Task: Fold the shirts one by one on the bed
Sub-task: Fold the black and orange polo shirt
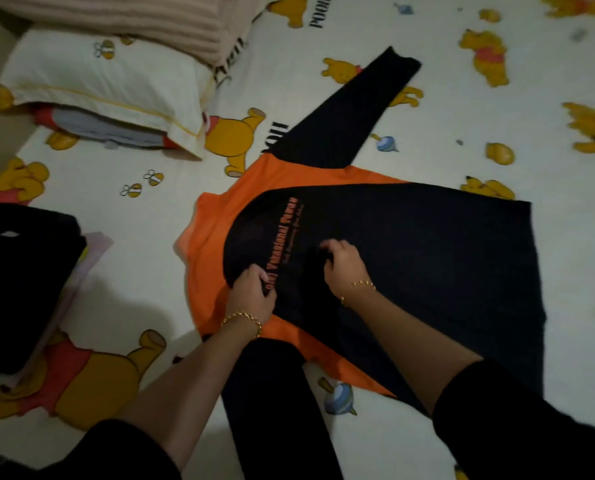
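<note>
— What do we have on the bed (445,109)?
— A long-sleeved shirt (427,265), spread flat on the sheet. It has a black body and black sleeves, with orange over the shoulders and collar. One sleeve (351,109) stretches away from us, and the other runs back between our forearms.
— Can we read anything?
— Orange lettering (285,244) crosses the black panel. We make out "Vocational", but the rest is too blurred. The sheet is printed with yellow bears and the word "POOH" (318,12).
— And our hands?
— Both are on the shirt's middle. Our left hand (251,289) has its fingers (259,277) curled into the black cloth at the near end of the lettering. Our right hand (344,268), just beside it, grips a bunch of the same cloth with bent fingers. Each wrist wears a gold bracelet (244,318).
— Anything else near?
— A folded black pile (22,278) lies to the left, well apart from the shirt, and a pillow (98,81) lies beyond it.
</note>
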